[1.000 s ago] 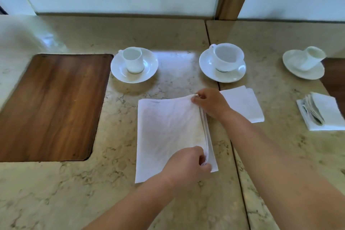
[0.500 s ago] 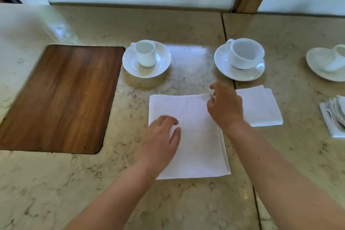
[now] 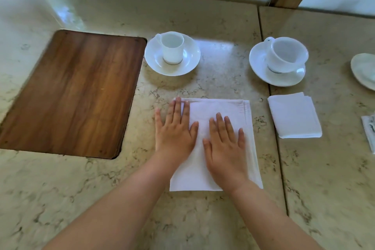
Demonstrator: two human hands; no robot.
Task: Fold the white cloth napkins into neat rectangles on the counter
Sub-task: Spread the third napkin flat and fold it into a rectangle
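Both hands have come down flat since half a second ago: my right hand (image 3: 225,144), which was pinching the far right corner of the napkin (image 3: 215,144), has let go and now lies palm down on the cloth, and my left hand (image 3: 174,130) has slid to the left edge. Fingers of both hands are spread and pointing away from me, pressing down, gripping nothing. My left hand covers the napkin's left border, its little finger on the bare counter (image 3: 203,22); its fingertips reach almost to the far left corner. My right hand sits on the middle of the cloth, thumb close to the left thumb. Both forearms run in from the near edge.

I see the napkin as an upright rectangle, long side running near to far, with layered edges showing along its right side and far edge. It lies on the marble counter, just left of a seam.

Right of it, across the seam, lies a folded napkin (image 3: 294,115). Beyond stand a small cup (image 3: 172,48) on a saucer (image 3: 190,61) and a wider cup (image 3: 286,55) on its saucer (image 3: 257,63). A wooden inset (image 3: 77,91) lies to the left.
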